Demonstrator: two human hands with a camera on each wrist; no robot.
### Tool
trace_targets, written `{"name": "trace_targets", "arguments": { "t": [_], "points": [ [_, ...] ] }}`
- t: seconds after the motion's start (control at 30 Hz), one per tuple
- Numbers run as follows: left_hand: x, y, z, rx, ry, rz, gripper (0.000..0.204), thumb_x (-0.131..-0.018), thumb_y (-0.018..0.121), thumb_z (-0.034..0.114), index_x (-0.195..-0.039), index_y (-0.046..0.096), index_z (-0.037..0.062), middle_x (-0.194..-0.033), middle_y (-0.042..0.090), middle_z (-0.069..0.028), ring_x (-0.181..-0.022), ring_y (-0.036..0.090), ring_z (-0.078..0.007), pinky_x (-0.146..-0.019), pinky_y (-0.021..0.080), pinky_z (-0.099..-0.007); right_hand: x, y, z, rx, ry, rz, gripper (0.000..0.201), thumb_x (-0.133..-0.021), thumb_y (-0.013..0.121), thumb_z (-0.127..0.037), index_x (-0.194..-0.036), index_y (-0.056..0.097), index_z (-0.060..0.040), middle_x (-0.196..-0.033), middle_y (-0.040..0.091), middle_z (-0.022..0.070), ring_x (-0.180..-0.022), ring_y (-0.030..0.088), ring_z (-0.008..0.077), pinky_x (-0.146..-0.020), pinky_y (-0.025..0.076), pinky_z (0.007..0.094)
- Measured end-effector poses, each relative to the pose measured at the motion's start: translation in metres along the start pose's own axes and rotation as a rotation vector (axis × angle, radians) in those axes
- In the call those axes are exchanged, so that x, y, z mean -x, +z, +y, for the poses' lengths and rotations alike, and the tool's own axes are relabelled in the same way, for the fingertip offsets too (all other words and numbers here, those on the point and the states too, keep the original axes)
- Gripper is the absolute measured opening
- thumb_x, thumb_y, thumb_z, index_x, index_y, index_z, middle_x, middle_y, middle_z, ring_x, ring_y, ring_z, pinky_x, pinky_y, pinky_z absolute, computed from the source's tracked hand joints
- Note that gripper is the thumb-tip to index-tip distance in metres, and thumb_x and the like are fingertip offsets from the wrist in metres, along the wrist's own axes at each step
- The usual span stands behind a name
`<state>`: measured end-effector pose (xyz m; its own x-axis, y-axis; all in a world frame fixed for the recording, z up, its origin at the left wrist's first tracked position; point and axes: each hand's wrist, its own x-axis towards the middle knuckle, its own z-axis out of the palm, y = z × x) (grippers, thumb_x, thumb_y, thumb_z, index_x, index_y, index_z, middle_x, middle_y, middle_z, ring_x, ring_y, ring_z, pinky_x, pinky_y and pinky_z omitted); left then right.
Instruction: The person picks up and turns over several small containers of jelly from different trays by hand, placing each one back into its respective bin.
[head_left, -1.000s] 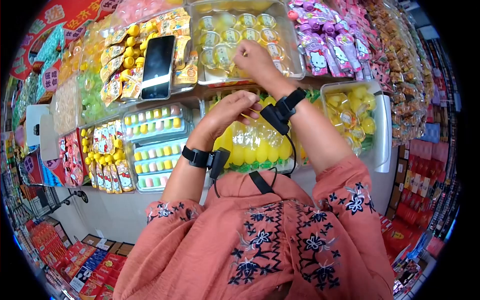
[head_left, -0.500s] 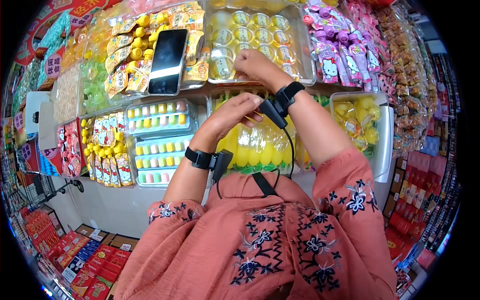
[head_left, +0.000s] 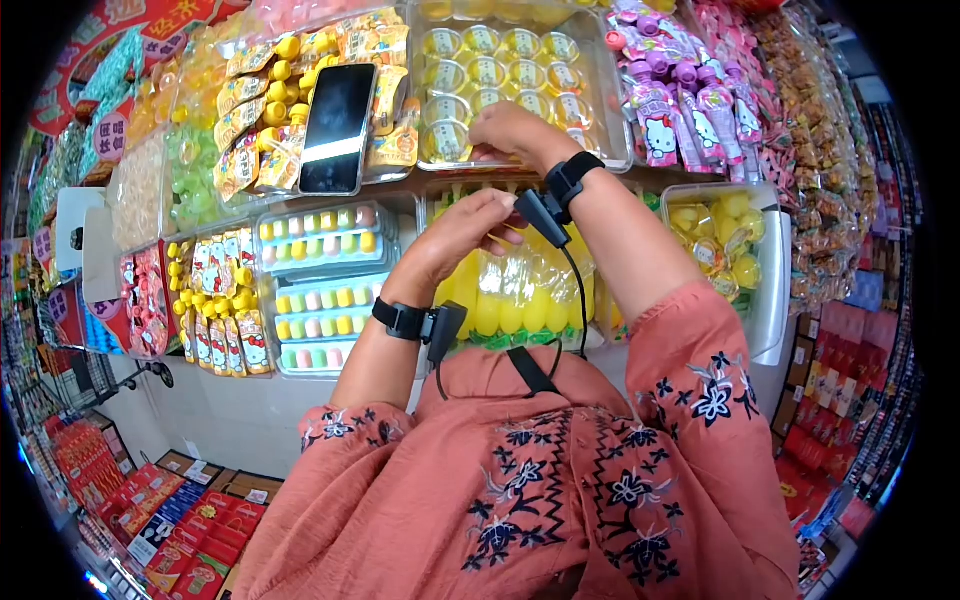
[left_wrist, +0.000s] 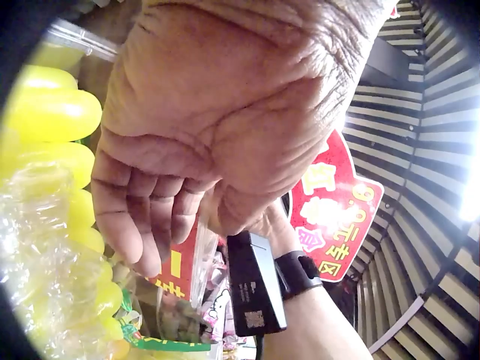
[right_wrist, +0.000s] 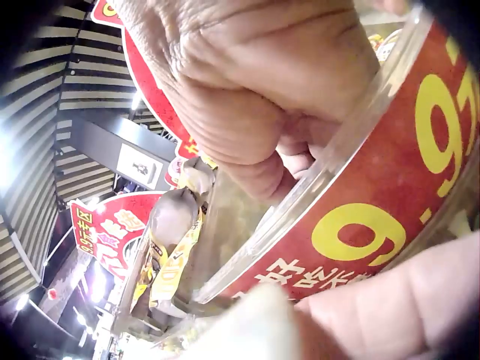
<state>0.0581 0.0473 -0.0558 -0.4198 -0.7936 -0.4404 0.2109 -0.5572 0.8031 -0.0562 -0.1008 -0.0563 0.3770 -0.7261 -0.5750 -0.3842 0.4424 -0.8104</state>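
Note:
My right hand [head_left: 522, 132] reaches over the front rim of a clear tray [head_left: 615, 140] that holds rows of round lidded cups [head_left: 486, 72]. In the right wrist view its bent fingers [right_wrist: 259, 176] dip behind the rim, and I cannot tell whether they grip a cup. My left hand [head_left: 462, 232] hovers just below, over bags of yellow tube-shaped packs [head_left: 500, 305]. Its fingers are loosely curled in the left wrist view, with nothing in the palm [left_wrist: 210, 112]. The left fingertips come close to the camera strapped on my right wrist [head_left: 545, 215].
A phone [head_left: 338, 128] lies on orange pouches [head_left: 240, 110] left of the cup tray. Purple spouted pouches [head_left: 660, 125] stand to its right. Below are a tray of pastel sweets [head_left: 320, 300] and a bin of yellow pieces [head_left: 715, 235]. A red price sign [right_wrist: 390, 202] faces the rim.
My right hand has drawn back from over the cups toward the tray's front rim and its fingers have dipped lower. The left hand has barely moved. The head view has shifted slightly.

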Motion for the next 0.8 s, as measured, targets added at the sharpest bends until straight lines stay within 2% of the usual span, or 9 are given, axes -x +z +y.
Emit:
{"name": "trace_targets", "arguments": {
  "t": [0.2,0.3,0.4,0.5,0.6,0.7,0.8],
  "points": [
    [-0.001,0.0,-0.002,-0.001,-0.009,0.023,0.036,-0.099,0.053,0.038,-0.113,0.061,0.0054,-0.105,0.068,-0.0057,-0.089,0.067,-0.0145,-0.071,0.051,-0.0249,-0.012,0.004,0.009,0.165,-0.117,0.064,0.013,-0.077,0.064,-0.006,-0.075,0.066,0.0067,-0.066,0.065,0.0156,-0.054,0.062,0.0189,-0.049,0.048,0.0317],
    [0.001,0.001,-0.002,0.013,-0.005,0.011,0.036,-0.1,0.053,0.037,-0.113,0.061,0.0055,-0.106,0.068,-0.0061,-0.09,0.067,-0.0148,-0.072,0.051,-0.0252,-0.01,0.003,0.008,0.094,-0.042,0.05,0.014,-0.074,0.064,-0.006,-0.074,0.066,0.0079,-0.064,0.065,0.0153,-0.052,0.06,0.0194,-0.049,0.047,0.0327],
    [-0.002,-0.001,-0.004,0.006,-0.009,0.007,0.035,-0.1,0.053,0.037,-0.113,0.061,0.0056,-0.107,0.068,-0.0064,-0.09,0.067,-0.0149,-0.073,0.051,-0.0256,-0.014,0.001,0.009,0.206,-0.028,0.045,0.014,-0.071,0.065,-0.007,-0.071,0.066,0.0071,-0.063,0.064,0.0146,-0.052,0.06,0.0196,-0.048,0.047,0.0338],
    [-0.001,0.0,-0.003,-0.002,-0.016,0.025,0.036,-0.099,0.053,0.038,-0.114,0.061,0.0057,-0.106,0.068,-0.0062,-0.09,0.067,-0.015,-0.074,0.051,-0.0258,-0.029,0.002,0.019,0.302,-0.062,0.069,0.014,-0.07,0.066,-0.009,-0.07,0.068,0.0051,-0.063,0.064,0.0174,-0.051,0.061,0.0233,-0.05,0.048,0.0358],
    [-0.003,-0.002,-0.006,-0.002,-0.02,0.022,0.035,-0.099,0.053,0.037,-0.113,0.061,0.0059,-0.106,0.068,-0.0061,-0.09,0.066,-0.0149,-0.074,0.051,-0.0258,-0.034,-0.002,0.026,0.457,-0.18,0.053,0.018,-0.07,0.067,-0.014,-0.07,0.069,0.0037,-0.069,0.066,0.0226,-0.059,0.065,0.0314,-0.057,0.051,0.0402],
    [-0.002,0.0,-0.006,-0.001,-0.02,0.024,0.035,-0.099,0.054,0.038,-0.112,0.061,0.0063,-0.105,0.068,-0.0059,-0.09,0.066,-0.0147,-0.074,0.051,-0.0257,-0.03,-0.001,0.018,0.76,-0.298,0.112,0.027,-0.07,0.072,-0.023,-0.075,0.071,0.0039,-0.08,0.067,0.0271,-0.072,0.068,0.0372,-0.068,0.053,0.0426],
    [-0.003,-0.001,-0.006,-0.006,-0.029,0.016,0.036,-0.099,0.054,0.04,-0.112,0.061,0.0068,-0.105,0.068,-0.0062,-0.09,0.066,-0.0149,-0.074,0.051,-0.0257,-0.018,-0.004,0.013,0.712,-0.272,0.05,0.038,-0.07,0.075,-0.033,-0.081,0.071,0.0042,-0.087,0.068,0.0278,-0.083,0.067,0.0393,-0.076,0.053,0.0434]
  ]
}}
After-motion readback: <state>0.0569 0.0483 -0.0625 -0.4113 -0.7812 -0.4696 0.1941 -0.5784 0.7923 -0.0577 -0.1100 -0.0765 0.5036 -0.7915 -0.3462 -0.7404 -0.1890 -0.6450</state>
